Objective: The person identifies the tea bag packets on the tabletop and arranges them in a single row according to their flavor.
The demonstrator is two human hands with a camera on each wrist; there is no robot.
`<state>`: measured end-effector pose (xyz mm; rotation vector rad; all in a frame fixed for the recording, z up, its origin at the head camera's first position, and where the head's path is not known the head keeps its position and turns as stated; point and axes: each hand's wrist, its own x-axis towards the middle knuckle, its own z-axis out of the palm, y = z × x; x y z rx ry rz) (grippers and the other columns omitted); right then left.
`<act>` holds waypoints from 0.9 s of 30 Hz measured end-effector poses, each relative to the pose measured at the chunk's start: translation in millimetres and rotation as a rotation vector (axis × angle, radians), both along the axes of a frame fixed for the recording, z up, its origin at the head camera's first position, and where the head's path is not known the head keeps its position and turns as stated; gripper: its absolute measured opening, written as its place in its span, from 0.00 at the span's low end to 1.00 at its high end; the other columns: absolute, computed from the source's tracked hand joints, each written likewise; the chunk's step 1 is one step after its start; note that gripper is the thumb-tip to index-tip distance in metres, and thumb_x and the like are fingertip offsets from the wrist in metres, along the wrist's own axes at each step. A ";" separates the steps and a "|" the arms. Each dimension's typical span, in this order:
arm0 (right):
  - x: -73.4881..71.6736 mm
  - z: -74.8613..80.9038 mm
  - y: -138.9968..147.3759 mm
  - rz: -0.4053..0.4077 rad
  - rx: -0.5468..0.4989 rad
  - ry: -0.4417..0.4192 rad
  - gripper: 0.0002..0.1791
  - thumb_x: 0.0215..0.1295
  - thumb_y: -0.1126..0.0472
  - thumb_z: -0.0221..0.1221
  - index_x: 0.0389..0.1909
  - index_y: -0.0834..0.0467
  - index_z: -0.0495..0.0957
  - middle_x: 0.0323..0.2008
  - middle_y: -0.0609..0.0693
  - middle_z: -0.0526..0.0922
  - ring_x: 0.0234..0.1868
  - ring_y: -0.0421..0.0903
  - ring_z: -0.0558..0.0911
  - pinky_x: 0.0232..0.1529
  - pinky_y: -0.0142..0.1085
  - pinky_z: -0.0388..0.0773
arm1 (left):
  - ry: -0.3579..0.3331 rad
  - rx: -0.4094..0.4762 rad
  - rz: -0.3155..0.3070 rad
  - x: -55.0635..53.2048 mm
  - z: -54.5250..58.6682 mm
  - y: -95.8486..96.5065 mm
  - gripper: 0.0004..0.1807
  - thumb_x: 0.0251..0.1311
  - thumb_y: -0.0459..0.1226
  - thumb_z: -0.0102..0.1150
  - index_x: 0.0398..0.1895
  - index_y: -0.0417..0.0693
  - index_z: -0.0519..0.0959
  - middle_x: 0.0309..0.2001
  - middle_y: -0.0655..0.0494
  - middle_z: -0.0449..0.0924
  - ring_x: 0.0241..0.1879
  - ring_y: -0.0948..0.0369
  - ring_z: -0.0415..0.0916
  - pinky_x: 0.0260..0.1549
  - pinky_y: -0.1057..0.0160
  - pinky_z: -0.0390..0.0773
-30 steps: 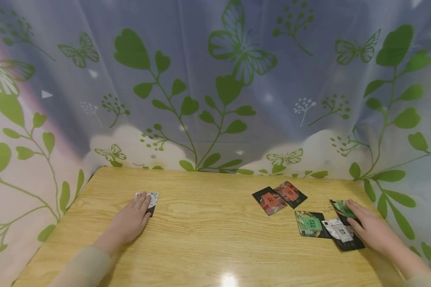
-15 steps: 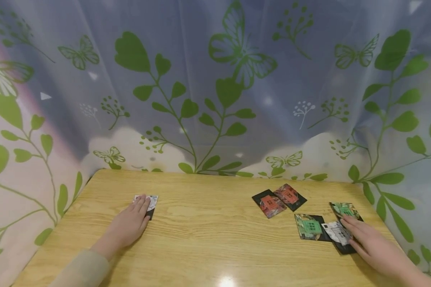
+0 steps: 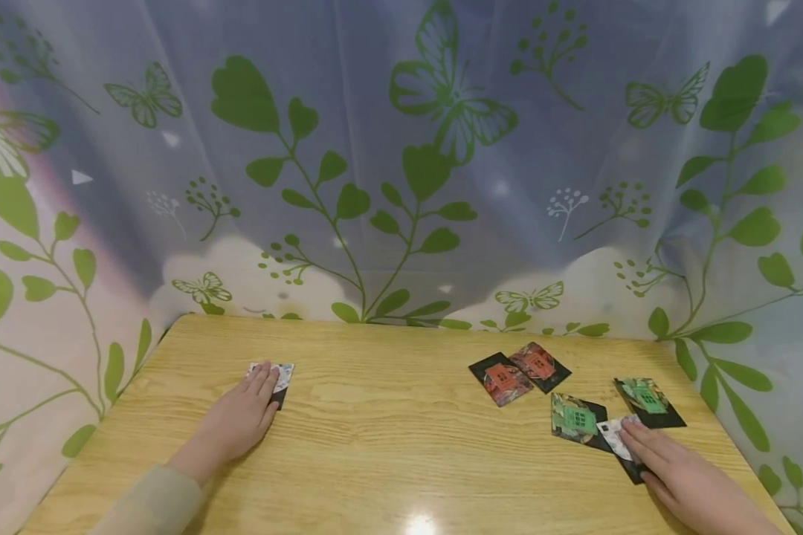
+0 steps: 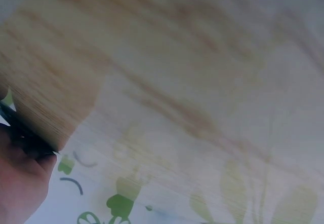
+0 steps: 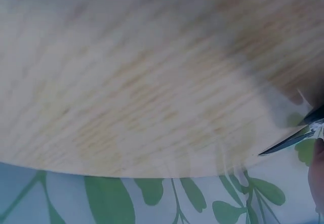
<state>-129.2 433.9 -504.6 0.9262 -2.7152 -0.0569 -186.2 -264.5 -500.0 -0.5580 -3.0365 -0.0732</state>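
My left hand (image 3: 237,416) lies with straight fingers on a small flat white-and-black packet (image 3: 285,377) at the table's left; the fingers hide part of it. Dark packet material (image 4: 30,140) shows beside that hand in the left wrist view. My right hand (image 3: 685,475) lies with extended fingers across another white-and-black packet (image 3: 612,433), covering its right part. This packet overlaps the corner of a green-and-black packet (image 3: 575,420) to its left. Just beyond the right fingers sits a second green-and-black packet (image 3: 649,400), fully in sight.
Two red-and-black packets (image 3: 502,379) lie touching further back, right of the middle. The wooden table (image 3: 388,446) ends at a curtain (image 3: 375,163) printed with leaves and butterflies, which also runs along both sides.
My right hand has moved off the far green packet, toward me and left onto the white packet. The white packet and the left green packet have turned slightly. My left hand stays in place.
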 end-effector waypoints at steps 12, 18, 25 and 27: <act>12.2 -20.4 -4.7 0.128 -0.083 0.040 0.55 0.60 0.56 0.76 0.85 0.50 0.57 0.85 0.30 0.35 0.83 0.22 0.34 0.75 0.08 0.32 | -0.021 0.004 0.008 -0.6 1.9 1.1 0.33 0.81 0.41 0.50 0.78 0.25 0.63 0.79 0.26 0.61 0.79 0.33 0.61 0.78 0.38 0.66; 18.5 -26.4 -19.7 0.132 -0.116 0.027 0.55 0.56 0.58 0.78 0.84 0.51 0.60 0.85 0.29 0.37 0.83 0.20 0.35 0.75 0.09 0.32 | -0.005 0.009 0.007 -0.8 -0.2 0.2 0.32 0.81 0.40 0.50 0.77 0.24 0.63 0.78 0.25 0.61 0.78 0.33 0.62 0.78 0.38 0.66; 18.6 -25.8 -51.5 0.182 -0.123 0.007 0.50 0.62 0.55 0.75 0.82 0.54 0.63 0.85 0.32 0.38 0.83 0.22 0.35 0.77 0.11 0.31 | 0.000 0.005 0.002 -0.1 1.1 0.8 0.32 0.81 0.40 0.50 0.77 0.24 0.64 0.77 0.26 0.63 0.78 0.33 0.63 0.78 0.38 0.67; 17.4 -25.1 -62.1 0.217 -0.125 0.021 0.47 0.63 0.54 0.75 0.81 0.56 0.66 0.86 0.35 0.41 0.84 0.24 0.37 0.79 0.13 0.33 | -0.003 0.003 0.001 0.5 2.4 1.8 0.32 0.81 0.40 0.50 0.77 0.24 0.64 0.77 0.26 0.63 0.78 0.34 0.63 0.78 0.38 0.67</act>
